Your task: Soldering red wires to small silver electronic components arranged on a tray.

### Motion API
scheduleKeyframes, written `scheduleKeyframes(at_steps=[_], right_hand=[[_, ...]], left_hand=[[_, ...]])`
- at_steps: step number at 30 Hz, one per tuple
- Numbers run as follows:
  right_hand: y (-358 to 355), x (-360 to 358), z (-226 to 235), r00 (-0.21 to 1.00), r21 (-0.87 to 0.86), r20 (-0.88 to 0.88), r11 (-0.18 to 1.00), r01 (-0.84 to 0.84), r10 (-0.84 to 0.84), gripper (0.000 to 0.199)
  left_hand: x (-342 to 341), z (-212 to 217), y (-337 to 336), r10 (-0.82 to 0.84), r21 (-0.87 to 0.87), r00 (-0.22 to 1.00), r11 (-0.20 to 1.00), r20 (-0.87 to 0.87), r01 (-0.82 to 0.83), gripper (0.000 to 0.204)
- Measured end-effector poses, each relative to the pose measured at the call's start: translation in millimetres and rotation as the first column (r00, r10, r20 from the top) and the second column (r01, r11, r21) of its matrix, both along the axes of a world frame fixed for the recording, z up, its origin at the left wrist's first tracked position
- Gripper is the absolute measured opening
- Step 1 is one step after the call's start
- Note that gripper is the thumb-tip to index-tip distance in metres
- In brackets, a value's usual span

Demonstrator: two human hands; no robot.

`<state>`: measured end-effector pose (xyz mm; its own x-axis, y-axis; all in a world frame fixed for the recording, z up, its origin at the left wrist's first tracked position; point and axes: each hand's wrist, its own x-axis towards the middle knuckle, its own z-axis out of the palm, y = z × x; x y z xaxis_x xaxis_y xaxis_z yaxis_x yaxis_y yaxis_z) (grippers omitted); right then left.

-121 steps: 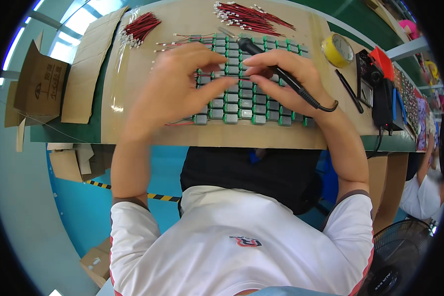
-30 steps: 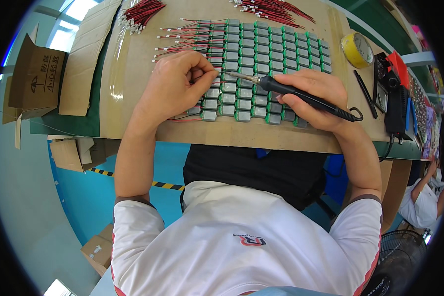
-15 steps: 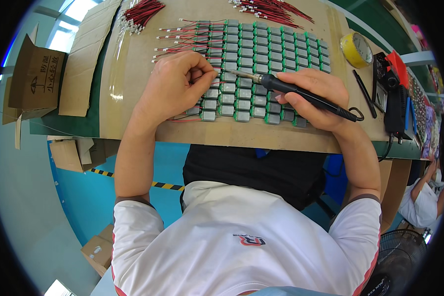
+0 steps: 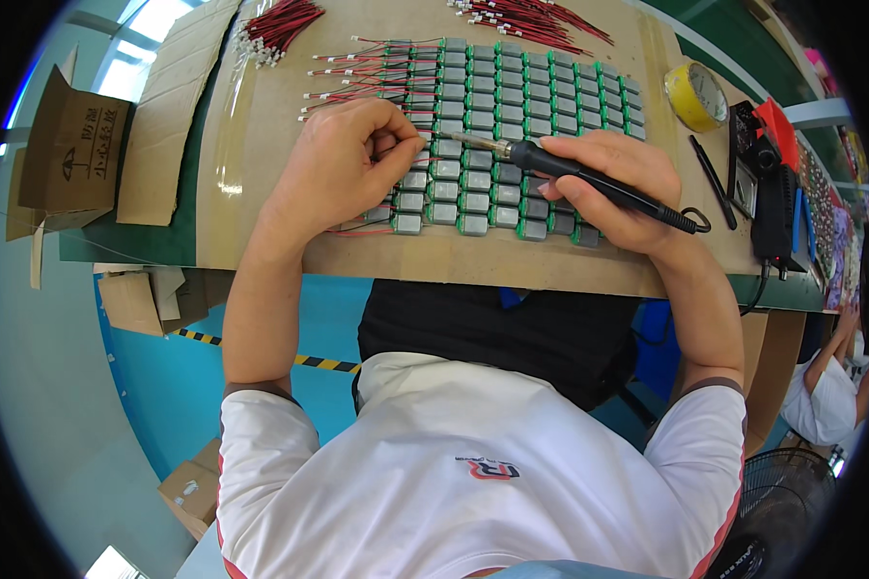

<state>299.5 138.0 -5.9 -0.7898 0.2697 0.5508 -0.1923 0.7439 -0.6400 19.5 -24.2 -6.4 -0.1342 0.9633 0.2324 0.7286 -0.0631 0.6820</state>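
My right hand (image 4: 620, 183) grips the black handle of a soldering iron (image 4: 589, 183), whose metal tip points left. That tip is close beside the fingertips of my left hand (image 4: 357, 164); whether it touches anything there is too small to tell. Thumb and forefinger of my left hand are pinched together, and what lies between them is hidden. Under both hands spreads a block of small grey modules (image 4: 473, 180) with green edges, lying in rows. Thin red and black wires (image 4: 357, 74) with white connectors stick out from the left side of the block.
Bundles of red and black wires (image 4: 285, 27) lie at the far edge, more (image 4: 541, 24) further right. A yellow tape roll (image 4: 697, 96), a black pen-like tool (image 4: 713, 183) and a black soldering station (image 4: 774, 212) are on the right. Cardboard (image 4: 179, 106) is left; another person (image 4: 826, 396) sits far right.
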Motion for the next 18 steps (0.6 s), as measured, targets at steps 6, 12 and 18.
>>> scheduleKeyframes(at_steps=[6, 12, 18], right_hand=[[1, 0, -1, 1.000, -0.003, -0.005, 1.000, -0.008, 0.008, 0.036], [0, 0, 1, 1.000, -0.023, 0.003, 0.999, -0.028, 0.028, 0.036], [2, 2, 0, 1.000, -0.007, 0.007, 1.000, -0.031, 0.031, 0.036]], left_hand=[[0, 1, 0, -0.016, 0.002, 1.000, 1.000, -0.004, 0.016, 0.009], [-1, 2, 0, -0.014, -0.035, 1.000, 0.999, 0.017, 0.015, 0.012], [1, 22, -1, -0.067, -0.123, 0.998, 0.990, 0.005, 0.067, 0.023]])
